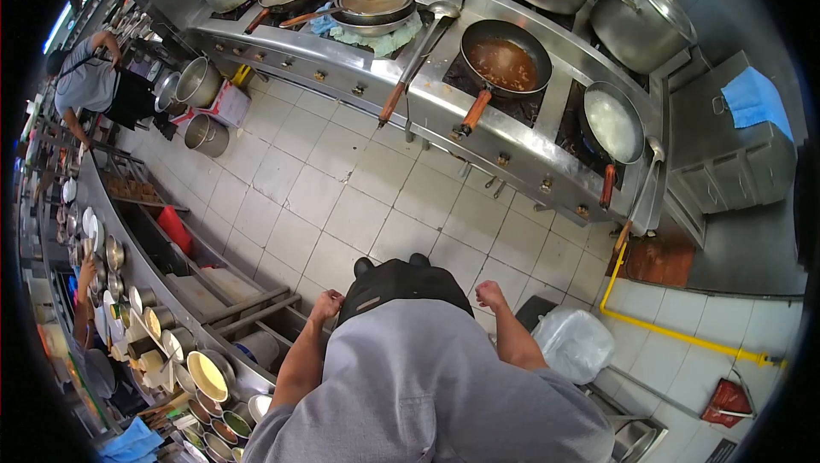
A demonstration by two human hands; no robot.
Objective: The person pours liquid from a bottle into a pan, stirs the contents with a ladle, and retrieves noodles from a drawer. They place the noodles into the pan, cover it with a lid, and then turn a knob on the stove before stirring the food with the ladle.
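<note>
1. Our left hand [329, 302] hangs just beside the left edge of our apron [400, 285]; its fingers are bent, but we cannot tell if they close on the thumb.
2. Our right hand [490, 295] hangs near the apron's right edge, fingers curled into a loose fist.
3. A clear bag [576, 339] sits just beyond our right forearm.
4. On our left runs the worktop [141, 266]; a tub [208, 376] of something yellow stands by its inner edge, near us. Further along, an arm [85, 292] of another person reaches in at its outer edge.
5. Ahead, across the tiles [367, 215], is the stove [337, 83]. By its right end sits a pan [612, 126] of pale liquid, its handle past the front edge.
6. Left of it is a pan of red sauce [504, 63], its handle also over the front edge, then a ladle [417, 57] lying across that edge.
7. Toward the stove's left end, a cloth [380, 38] lies under a pan.
8. Two big pots stand along the back edge, toward the right corner.
9. Far left, a person [90, 83] stands near a pot on the floor.
</note>
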